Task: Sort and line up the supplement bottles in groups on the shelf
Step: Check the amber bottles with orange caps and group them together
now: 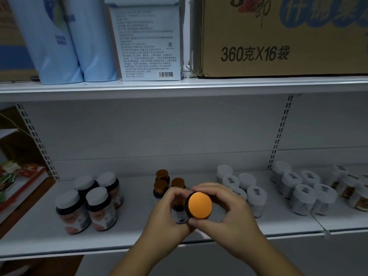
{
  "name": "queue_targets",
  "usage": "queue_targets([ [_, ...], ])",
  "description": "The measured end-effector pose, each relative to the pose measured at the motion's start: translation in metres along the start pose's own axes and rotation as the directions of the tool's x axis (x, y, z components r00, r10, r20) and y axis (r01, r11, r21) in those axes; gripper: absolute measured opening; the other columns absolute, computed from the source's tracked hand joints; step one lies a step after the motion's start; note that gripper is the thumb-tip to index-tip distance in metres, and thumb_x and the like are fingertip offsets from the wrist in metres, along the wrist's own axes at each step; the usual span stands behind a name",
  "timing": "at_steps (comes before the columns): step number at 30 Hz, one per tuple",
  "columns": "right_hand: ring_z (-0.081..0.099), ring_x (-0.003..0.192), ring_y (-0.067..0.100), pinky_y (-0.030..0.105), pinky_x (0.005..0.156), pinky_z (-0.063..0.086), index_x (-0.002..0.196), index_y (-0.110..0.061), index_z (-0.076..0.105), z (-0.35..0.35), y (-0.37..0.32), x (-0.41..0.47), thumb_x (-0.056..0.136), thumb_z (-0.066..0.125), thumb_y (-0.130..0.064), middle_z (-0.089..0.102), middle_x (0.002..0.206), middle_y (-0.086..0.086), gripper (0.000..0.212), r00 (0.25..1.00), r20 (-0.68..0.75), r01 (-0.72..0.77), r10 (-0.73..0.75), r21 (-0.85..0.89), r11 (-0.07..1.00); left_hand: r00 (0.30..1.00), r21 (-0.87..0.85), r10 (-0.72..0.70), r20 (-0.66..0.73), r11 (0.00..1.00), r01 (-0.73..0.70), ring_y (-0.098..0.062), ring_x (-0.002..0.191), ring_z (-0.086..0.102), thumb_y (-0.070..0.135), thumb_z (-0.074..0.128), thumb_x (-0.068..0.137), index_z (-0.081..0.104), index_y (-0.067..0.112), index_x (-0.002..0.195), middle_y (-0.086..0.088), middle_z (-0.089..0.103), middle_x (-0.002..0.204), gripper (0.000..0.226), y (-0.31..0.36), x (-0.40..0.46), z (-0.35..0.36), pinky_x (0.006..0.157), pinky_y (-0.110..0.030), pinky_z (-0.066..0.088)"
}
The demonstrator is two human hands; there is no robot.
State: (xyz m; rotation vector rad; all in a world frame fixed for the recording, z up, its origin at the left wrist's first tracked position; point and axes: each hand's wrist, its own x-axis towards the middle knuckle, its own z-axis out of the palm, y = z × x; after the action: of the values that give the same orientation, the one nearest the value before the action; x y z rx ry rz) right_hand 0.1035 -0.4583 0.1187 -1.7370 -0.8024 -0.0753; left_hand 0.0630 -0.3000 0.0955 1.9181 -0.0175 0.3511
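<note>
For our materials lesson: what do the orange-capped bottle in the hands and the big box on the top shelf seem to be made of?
Orange-capped bottle: cap looks like smooth, satin plastic or coated metal, evenly lit; body seems dark amber glass or plastic. Big box: brown corrugated cardboard, matte, with printed lettering and folded edges.

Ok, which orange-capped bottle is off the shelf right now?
The orange-capped brown bottle tilted toward the camera, gripped by the right hand; the three others stand upright behind.

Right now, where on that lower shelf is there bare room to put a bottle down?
Bare shelf lies between the dark bottles and the orange-capped bottles, and along the front edge at the left. Behind every group the back is also bare. The right side, packed with white jars, is crowded.
</note>
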Motion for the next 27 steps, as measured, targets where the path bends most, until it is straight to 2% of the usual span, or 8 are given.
queue_targets([
  [4,0.065,0.094,0.002,0.021,0.083,0.052,0.105,-0.035,0.064,-0.009,0.007,0.018,0.067,0.083,-0.022,0.07,0.097,-0.014,0.045,0.968,-0.011,-0.247,0.25,0.113,0.962,0.963,-0.184,-0.203,0.178,0.954,0.235,-0.023,0.097,0.068,0.019,0.086,0.057,0.054,0.018,0.103,-0.004,0.07,0.101,0.056,0.001,0.001,0.001,0.087,-0.038,0.055],
  [7,0.069,0.078,0.009,0.025,0.066,0.055,0.099,-0.018,0.066,-0.015,0.011,0.034,0.07,0.07,-0.035,0.072,0.086,-0.003,0.033,0.924,0.062,-0.377,0.377,0.31,0.873,0.908,-0.321,-0.285,0.306,0.867,0.38,-0.026,0.087,0.07,0.019,0.081,0.06,0.054,0.008,0.109,-0.012,0.073,0.097,0.057,0.007,-0.002,0.003,0.075,-0.035,0.056],
  [13,0.053,0.067,0.019,0.028,0.061,0.04,0.068,-0.019,0.068,-0.006,0.04,0.046,0.076,0.068,-0.052,0.059,0.074,0.007,0.034,0.664,0.278,-0.745,0.694,0.329,0.58,0.685,-0.609,-0.437,0.583,0.324,0.724,-0.028,0.064,0.069,0.036,0.066,0.07,0.075,0.0,0.091,-0.022,0.068,0.088,0.043,0.02,-0.001,0.005,0.048,-0.025,0.053],
  [17,0.05,0.058,0.018,0.028,0.056,0.039,0.071,-0.019,0.066,0.001,0.054,0.045,0.067,0.072,-0.058,0.056,0.068,0.006,0.04,0.61,0.31,-0.785,0.729,0.363,0.502,0.685,-0.66,-0.412,0.601,0.229,0.716,-0.026,0.062,0.07,0.038,0.07,0.062,0.074,-0.005,0.091,-0.022,0.068,0.088,0.052,0.017,0.001,0.009,0.046,-0.025,0.053],
  [20,0.052,0.059,0.019,0.028,0.056,0.041,0.074,-0.017,0.065,0.002,0.052,0.046,0.067,0.071,-0.06,0.057,0.068,0.007,0.043,0.61,0.303,-0.787,0.733,0.34,0.514,0.678,-0.637,-0.391,0.622,0.251,0.729,-0.027,0.065,0.07,0.036,0.07,0.065,0.071,-0.006,0.098,-0.024,0.067,0.092,0.054,0.012,0.0,0.008,0.048,-0.027,0.054],
  [22,0.057,0.063,0.019,0.027,0.06,0.046,0.075,-0.015,0.065,0.001,0.044,0.046,0.075,0.069,-0.052,0.062,0.07,0.007,0.038,0.685,0.209,-0.718,0.698,0.354,0.599,0.688,-0.607,-0.385,0.615,0.326,0.725,-0.029,0.07,0.07,0.03,0.069,0.071,0.066,-0.005,0.109,-0.025,0.067,0.098,0.052,0.01,-0.002,0.007,0.054,-0.03,0.055],
  [25,0.067,0.072,0.009,0.021,0.063,0.051,0.086,-0.017,0.067,0.001,0.024,0.039,0.074,0.077,-0.034,0.071,0.083,0.0,0.023,0.886,0.003,-0.448,0.463,0.26,0.856,0.833,-0.486,-0.394,0.388,0.68,0.549,-0.024,0.088,0.069,0.025,0.073,0.064,0.062,0.015,0.116,-0.013,0.07,0.106,0.054,0.004,-0.007,0.01,0.071,-0.032,0.056],
  [27,0.065,0.083,0.003,0.018,0.071,0.051,0.093,-0.029,0.066,0.005,0.011,0.029,0.066,0.084,-0.028,0.069,0.091,-0.009,0.033,0.951,0.003,-0.306,0.308,0.13,0.943,0.928,-0.293,-0.324,0.182,0.884,0.366,-0.014,0.093,0.068,0.025,0.08,0.059,0.062,0.027,0.109,0.001,0.071,0.103,0.053,0.0,-0.01,0.014,0.08,-0.03,0.057],
])
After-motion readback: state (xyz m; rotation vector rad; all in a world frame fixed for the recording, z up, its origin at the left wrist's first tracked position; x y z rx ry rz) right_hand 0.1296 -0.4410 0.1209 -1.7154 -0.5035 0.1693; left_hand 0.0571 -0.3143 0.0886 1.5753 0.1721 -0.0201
